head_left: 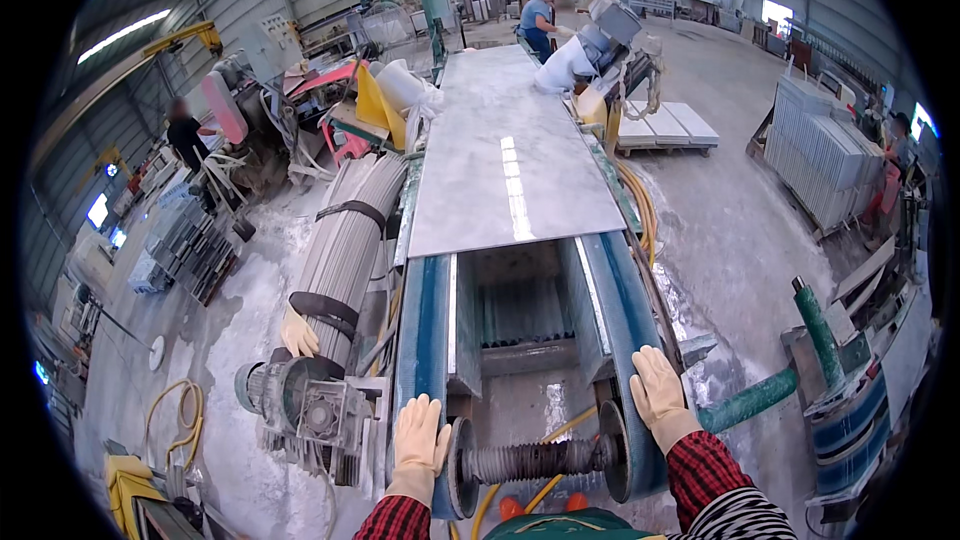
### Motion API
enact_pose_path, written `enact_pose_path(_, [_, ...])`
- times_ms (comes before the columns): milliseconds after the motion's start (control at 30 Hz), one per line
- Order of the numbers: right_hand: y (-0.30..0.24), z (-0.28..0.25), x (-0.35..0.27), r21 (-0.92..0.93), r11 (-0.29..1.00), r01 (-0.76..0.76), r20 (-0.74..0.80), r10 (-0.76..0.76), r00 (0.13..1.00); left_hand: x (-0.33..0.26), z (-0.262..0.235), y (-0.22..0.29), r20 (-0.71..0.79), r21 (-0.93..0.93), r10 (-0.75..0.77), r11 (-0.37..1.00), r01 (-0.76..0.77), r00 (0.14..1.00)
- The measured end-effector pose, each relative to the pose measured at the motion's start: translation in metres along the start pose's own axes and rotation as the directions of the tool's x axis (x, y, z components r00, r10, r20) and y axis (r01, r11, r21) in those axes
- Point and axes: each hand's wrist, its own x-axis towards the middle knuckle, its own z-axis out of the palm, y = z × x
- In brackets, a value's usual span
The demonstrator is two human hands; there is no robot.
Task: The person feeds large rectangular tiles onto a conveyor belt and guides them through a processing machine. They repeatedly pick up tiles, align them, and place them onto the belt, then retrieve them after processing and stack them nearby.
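A large, polished pale grey stone slab (470, 165) lies flat across two blue conveyor belts, a strip of light mirrored on its face. My left hand (418, 448), in a cream glove, rests with its fingers stretched out at the near end of the left belt (425, 340). On the right belt (632, 310) my right hand (660, 398), gloved alike, lies flat with its fingers out. Neither hand holds anything, and both are apart from the slab's near edge. Between the belts a ribbed roller shaft (540, 462) joins the two end wheels.
Beside the left belt are a motor with a gearbox (320, 415) and a loose glove (299, 333). A green pipe (750, 400) juts out on the right. Yellow hoses (640, 205) run along the frame. A co-worker (538, 20) stands beyond the slab; stacked slabs (820, 155) stand at right.
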Motion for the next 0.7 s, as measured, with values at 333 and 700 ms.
enact_pose_path(333, [0.002, 0.002, -0.004, -0.016, 0.999, 0.042, -0.063, -0.042, 0.997, -0.003, -0.003, 0.003, -0.002, -0.043, -0.003, 0.999, 0.003, 1.000])
enact_pose_path(700, [-0.001, -0.006, -0.010, 0.144, 0.988, -0.061, 0.060, 0.053, 0.997, -0.008, -0.001, 0.003, -0.059, -0.004, 0.023, 1.000, -0.023, 0.998])
